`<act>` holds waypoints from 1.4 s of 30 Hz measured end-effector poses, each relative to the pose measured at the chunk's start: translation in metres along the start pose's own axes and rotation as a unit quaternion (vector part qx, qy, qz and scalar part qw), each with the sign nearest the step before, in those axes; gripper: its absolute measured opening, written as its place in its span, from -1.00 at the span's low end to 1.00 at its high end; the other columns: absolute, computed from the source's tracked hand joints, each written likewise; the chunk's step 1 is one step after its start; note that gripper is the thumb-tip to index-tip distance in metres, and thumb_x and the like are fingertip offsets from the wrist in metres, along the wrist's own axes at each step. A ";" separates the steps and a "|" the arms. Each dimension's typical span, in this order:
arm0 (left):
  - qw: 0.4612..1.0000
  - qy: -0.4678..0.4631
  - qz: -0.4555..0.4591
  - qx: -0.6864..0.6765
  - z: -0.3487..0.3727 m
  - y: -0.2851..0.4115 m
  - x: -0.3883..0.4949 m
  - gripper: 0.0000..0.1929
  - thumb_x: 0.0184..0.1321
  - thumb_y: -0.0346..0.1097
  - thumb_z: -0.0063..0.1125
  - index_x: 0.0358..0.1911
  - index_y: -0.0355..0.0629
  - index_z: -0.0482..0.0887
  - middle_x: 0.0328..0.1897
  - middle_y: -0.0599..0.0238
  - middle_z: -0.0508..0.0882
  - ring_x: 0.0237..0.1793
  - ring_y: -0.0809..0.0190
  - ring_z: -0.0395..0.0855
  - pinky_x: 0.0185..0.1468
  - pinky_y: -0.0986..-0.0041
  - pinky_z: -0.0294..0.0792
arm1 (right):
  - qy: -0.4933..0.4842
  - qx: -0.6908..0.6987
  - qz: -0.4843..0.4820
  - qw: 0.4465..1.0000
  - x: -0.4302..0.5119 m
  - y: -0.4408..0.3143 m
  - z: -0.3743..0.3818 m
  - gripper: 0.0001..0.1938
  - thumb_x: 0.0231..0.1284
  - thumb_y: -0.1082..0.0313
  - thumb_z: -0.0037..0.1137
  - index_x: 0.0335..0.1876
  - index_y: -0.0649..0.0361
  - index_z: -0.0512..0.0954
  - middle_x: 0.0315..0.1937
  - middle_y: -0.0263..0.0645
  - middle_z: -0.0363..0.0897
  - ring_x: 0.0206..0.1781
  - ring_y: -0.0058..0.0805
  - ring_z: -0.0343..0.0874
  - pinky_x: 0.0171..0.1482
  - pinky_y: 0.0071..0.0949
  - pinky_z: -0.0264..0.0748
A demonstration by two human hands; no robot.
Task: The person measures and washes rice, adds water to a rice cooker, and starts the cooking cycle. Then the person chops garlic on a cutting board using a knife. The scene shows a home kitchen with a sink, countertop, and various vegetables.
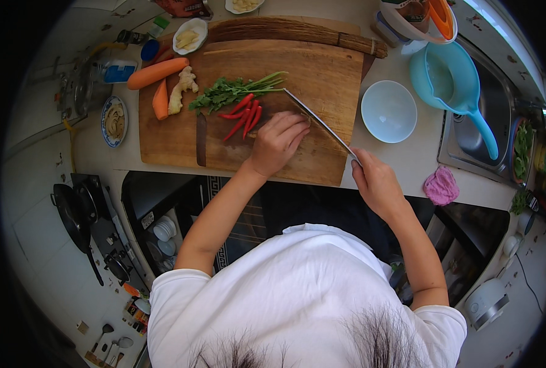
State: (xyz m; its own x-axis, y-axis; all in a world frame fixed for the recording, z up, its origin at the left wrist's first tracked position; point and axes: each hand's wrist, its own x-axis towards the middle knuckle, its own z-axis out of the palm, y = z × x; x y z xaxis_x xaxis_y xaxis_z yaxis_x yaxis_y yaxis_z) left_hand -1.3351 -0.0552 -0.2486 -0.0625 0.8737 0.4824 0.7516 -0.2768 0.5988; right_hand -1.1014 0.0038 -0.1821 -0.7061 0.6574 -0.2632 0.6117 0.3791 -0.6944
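Note:
My right hand [378,181] grips the handle of a kitchen knife [321,120]. Its blade is seen nearly edge-on over the wooden cutting board [277,55], slanting up to the left. Beside the blade, my left hand [278,141] rests on the board with bent fingers. They press down a small pale piece of food [307,121], mostly hidden under the fingertips. Just left of that hand lie several red chilies [245,115], with a bunch of cilantro [229,92] behind them. Ginger root [181,89], a whole carrot [158,73] and a carrot piece [160,101] lie on the board's left side.
A pale bowl [389,112] stands right of the board, near a blue dipper [471,83] by the sink [475,138]. A pink cloth [441,186] lies near the counter edge. Behind are a straw whisk [291,31] and a small dish [190,37]. A patterned plate [114,121] sits left.

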 end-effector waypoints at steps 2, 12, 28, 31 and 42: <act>1.000 0.001 0.004 0.008 0.000 0.000 0.000 -0.80 -0.11 -0.54 0.36 -0.35 -0.25 0.69 -0.25 0.20 0.68 -0.20 0.06 0.64 -0.14 0.35 0.50 | 0.010 -0.017 -0.001 1.000 0.000 -0.005 -0.001 -0.71 0.25 0.44 -0.02 0.08 0.24 0.41 -0.23 0.00 0.54 -0.32 0.09 0.55 -0.24 -0.07 0.50; 0.999 -0.030 0.034 0.009 -0.004 -0.001 0.008 -0.80 -0.11 -0.58 0.32 -0.35 -0.27 0.68 -0.29 0.21 0.66 -0.28 0.07 0.61 -0.21 0.35 0.47 | -0.005 -0.061 0.000 0.998 -0.002 -0.017 -0.005 -0.70 0.26 0.45 -0.02 0.09 0.25 0.41 -0.27 0.00 0.52 -0.33 0.06 0.55 -0.28 -0.07 0.50; 0.998 -0.034 0.013 0.053 -0.001 0.006 0.003 -0.82 -0.09 -0.56 0.27 -0.34 -0.26 0.66 -0.28 0.22 0.62 -0.27 0.10 0.59 -0.22 0.36 0.48 | -0.030 -0.107 0.006 0.994 -0.006 -0.025 -0.014 -0.74 0.22 0.48 -0.01 0.02 0.26 0.38 -0.31 -0.02 0.49 -0.35 0.04 0.55 -0.32 -0.06 0.48; 0.998 -0.028 0.018 0.048 0.001 0.005 0.004 -0.81 -0.10 -0.57 0.26 -0.34 -0.25 0.65 -0.28 0.21 0.62 -0.28 0.08 0.59 -0.22 0.35 0.48 | -0.050 -0.130 0.023 0.990 -0.002 -0.015 0.001 -0.83 0.24 0.48 -0.04 -0.09 0.28 0.35 -0.34 0.00 0.50 -0.35 0.07 0.54 -0.33 -0.04 0.47; 0.999 -0.002 -0.006 0.032 0.003 0.009 0.001 -0.82 -0.09 -0.59 0.28 -0.36 -0.27 0.64 -0.29 0.19 0.65 -0.28 0.05 0.61 -0.18 0.34 0.47 | -0.052 -0.091 0.015 0.994 0.003 -0.021 -0.008 -0.92 0.28 0.48 -0.12 -0.21 0.30 0.29 -0.39 0.08 0.53 -0.36 0.15 0.52 -0.33 0.02 0.42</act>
State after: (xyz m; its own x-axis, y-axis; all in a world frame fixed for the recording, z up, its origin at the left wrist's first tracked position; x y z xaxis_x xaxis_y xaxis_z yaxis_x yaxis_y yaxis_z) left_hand -1.3268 -0.0559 -0.2451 -0.0694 0.8791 0.4716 0.7908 -0.2397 0.5632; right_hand -1.1133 0.0032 -0.1628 -0.7143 0.6025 -0.3562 0.6802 0.4779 -0.5558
